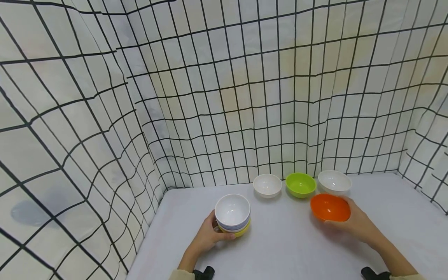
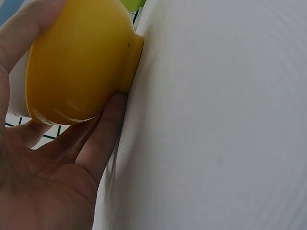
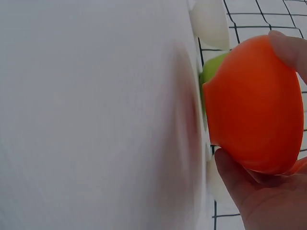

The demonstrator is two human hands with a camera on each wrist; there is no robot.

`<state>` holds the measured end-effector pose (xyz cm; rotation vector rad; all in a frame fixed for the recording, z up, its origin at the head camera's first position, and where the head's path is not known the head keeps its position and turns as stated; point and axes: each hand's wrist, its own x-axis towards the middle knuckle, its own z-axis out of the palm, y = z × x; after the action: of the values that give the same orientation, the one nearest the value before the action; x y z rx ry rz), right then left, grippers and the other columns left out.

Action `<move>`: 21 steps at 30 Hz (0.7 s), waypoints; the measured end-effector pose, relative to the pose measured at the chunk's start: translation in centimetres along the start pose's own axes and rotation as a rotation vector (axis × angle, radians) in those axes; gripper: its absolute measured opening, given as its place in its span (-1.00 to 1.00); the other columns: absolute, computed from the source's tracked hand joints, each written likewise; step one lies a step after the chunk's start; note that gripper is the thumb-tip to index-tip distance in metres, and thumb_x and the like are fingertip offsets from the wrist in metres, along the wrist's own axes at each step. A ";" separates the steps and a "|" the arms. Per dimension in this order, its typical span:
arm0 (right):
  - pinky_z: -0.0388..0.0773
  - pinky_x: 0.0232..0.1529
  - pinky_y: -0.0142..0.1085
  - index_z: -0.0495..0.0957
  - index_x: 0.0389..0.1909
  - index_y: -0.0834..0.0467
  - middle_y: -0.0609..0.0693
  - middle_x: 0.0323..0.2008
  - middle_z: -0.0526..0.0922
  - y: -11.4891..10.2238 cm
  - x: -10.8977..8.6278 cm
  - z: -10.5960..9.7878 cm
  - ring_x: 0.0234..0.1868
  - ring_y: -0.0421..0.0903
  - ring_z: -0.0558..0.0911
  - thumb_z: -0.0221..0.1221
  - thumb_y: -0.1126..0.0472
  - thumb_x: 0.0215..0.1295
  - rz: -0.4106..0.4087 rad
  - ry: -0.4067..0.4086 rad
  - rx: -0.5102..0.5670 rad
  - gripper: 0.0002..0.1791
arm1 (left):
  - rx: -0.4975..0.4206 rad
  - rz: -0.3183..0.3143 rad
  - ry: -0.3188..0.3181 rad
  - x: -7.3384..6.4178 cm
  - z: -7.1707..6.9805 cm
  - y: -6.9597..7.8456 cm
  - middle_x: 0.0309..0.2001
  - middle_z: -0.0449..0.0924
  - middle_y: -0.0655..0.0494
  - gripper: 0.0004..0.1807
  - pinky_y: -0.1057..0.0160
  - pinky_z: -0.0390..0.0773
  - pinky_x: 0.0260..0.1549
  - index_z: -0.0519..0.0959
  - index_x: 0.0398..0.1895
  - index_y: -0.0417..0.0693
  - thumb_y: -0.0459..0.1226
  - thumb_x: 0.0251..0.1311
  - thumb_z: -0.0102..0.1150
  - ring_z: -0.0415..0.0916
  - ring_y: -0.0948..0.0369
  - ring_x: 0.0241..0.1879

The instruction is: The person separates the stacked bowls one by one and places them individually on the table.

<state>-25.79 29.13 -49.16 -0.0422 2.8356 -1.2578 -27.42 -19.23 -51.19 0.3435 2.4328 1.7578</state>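
On the left stands a stack of nested bowls, a white bowl [image 1: 232, 210] on top, more pale rims under it and a yellow bowl [image 1: 242, 232] at the bottom. My left hand [image 1: 206, 236] grips this stack from its left side, thumb at the front. In the left wrist view, fingers touch the yellow bowl [image 2: 79, 62] low, near its foot and the cloth. To the right, my right hand [image 1: 357, 226] holds an orange bowl [image 1: 330, 207] by its right side, upright, with a shadow beneath. The right wrist view shows the thumb and fingers around the orange bowl [image 3: 256, 105].
Along the back of the white-covered table [image 1: 280, 249] stand a small white bowl [image 1: 267, 186], a green bowl [image 1: 300, 185] and another white bowl [image 1: 334, 182], the last just behind the orange one. Black netting [image 1: 245, 97] over white sheets walls the back and sides.
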 end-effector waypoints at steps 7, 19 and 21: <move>0.59 0.11 0.30 -0.22 0.55 0.45 0.52 0.39 0.23 1.1 0.2 -1.1 0.27 0.43 0.41 0.38 -0.27 0.19 0.029 -0.015 -0.035 0.33 | 0.015 0.006 0.005 0.0 -0.1 0.0 0.45 0.39 -0.04 0.17 -0.23 0.32 0.46 0.20 0.55 0.06 -0.11 -0.17 0.70 0.34 -0.14 0.45; 0.57 0.10 0.33 -0.28 0.53 0.50 0.57 0.38 0.18 3.1 0.3 -3.0 0.26 0.45 0.39 0.33 -0.25 0.26 0.040 -0.054 -0.057 0.31 | 0.005 0.002 0.006 0.1 -0.1 -0.2 0.47 0.38 -0.01 0.19 -0.22 0.29 0.48 0.19 0.56 0.11 -0.09 -0.19 0.70 0.32 -0.13 0.48; 0.54 0.11 0.36 -0.31 0.53 0.52 0.59 0.38 0.15 3.3 0.3 -3.3 0.27 0.48 0.37 0.32 -0.25 0.27 0.046 -0.057 -0.069 0.33 | 0.004 0.007 0.004 0.1 -0.1 -0.2 0.47 0.37 -0.01 0.19 -0.22 0.29 0.48 0.19 0.56 0.11 -0.10 -0.19 0.70 0.32 -0.13 0.48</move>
<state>-26.26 33.79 -49.35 -0.0148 2.8132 -1.1312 -27.54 -19.34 -51.35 0.3494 2.4414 1.7578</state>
